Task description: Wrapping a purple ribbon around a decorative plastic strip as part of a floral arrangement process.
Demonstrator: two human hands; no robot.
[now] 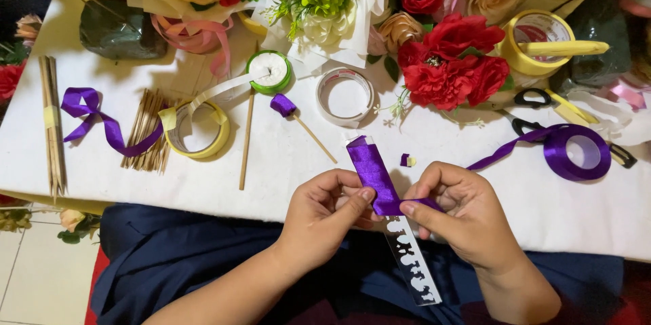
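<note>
2 hands: left hand (324, 211), right hand (456, 214), each grip pinching purple ribbon (371, 172); clear ruler (412, 267) partly hidden.

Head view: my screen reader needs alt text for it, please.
Two bare hands, left hand and right hand, fold purple ribbon over a clear plastic strip at a white table. Beyond lie tape rolls, wooden sticks, scissors and flower bouquets.

L hand (324, 213) pinching, R hand (461, 213) pinching, fingers (357, 201) curled
</note>
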